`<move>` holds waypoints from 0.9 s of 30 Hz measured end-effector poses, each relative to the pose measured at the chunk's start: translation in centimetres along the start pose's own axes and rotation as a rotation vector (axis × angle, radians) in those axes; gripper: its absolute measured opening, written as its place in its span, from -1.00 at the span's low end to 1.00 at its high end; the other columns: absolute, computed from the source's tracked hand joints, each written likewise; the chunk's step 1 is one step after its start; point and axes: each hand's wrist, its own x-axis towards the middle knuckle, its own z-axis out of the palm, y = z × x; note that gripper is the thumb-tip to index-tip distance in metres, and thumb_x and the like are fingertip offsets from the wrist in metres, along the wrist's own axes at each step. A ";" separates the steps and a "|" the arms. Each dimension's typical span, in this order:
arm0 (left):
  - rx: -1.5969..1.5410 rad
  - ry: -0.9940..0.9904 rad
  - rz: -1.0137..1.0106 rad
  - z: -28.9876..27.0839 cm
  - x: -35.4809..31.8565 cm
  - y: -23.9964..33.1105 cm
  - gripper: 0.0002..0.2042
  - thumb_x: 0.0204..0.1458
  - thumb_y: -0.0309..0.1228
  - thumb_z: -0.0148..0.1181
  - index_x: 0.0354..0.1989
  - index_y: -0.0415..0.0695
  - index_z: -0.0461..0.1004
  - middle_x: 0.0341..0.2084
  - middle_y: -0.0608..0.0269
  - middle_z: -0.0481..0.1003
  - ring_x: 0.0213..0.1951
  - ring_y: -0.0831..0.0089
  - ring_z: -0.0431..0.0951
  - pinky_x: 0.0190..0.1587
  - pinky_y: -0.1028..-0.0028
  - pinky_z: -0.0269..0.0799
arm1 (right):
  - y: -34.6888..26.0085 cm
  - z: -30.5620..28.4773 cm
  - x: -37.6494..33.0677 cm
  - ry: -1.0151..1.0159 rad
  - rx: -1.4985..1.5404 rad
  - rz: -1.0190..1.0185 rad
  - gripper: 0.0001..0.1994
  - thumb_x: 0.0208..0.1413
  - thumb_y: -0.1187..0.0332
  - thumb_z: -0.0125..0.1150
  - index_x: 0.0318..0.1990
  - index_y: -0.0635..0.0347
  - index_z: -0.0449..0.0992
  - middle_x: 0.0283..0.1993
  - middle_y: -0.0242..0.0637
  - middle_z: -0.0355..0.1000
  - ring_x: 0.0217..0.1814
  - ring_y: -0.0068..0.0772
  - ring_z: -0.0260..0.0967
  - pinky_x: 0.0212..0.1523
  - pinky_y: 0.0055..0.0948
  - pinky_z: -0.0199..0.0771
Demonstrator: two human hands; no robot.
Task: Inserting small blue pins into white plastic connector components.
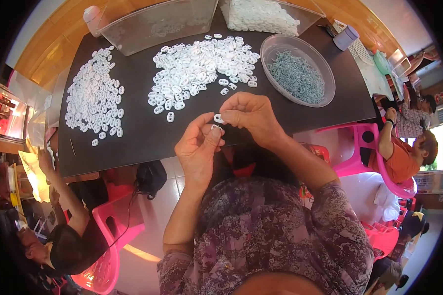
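Note:
My right hand (253,115) pinches a small white oval plastic piece with two holes (218,118) between thumb and fingertips. Just below it, my left hand (197,147) is closed, thumb against fingers, on another small white piece (214,127), mostly hidden by the fingertips. Both hands meet over the front edge of the dark table (142,142). Beyond them lies a large heap of the same white two-holed pieces (197,69). A second pile of white pieces (91,98) spreads at the left.
A clear round tub (328,88) holds many small metallic screws (296,73). Behind stand a clear bin (157,29) and another bin of white pieces (263,17). A grey-lilac cup (346,38) stands at the back right. People sit on pink chairs (357,147) at both sides.

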 end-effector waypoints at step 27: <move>-0.009 0.092 0.043 -0.5 0.9 -0.4 -0.83 0.00 -0.56 0.15 -0.22 -0.31 0.46 -0.52 0.25 0.47 -0.56 0.59 0.42 -0.51 0.64 0.33 | 3.5 0.5 2.1 0.295 -1.017 -0.768 -0.94 -0.17 0.48 0.24 -0.50 0.15 0.47 -0.51 -0.30 0.33 -0.40 -0.23 0.30 -0.41 -0.34 0.30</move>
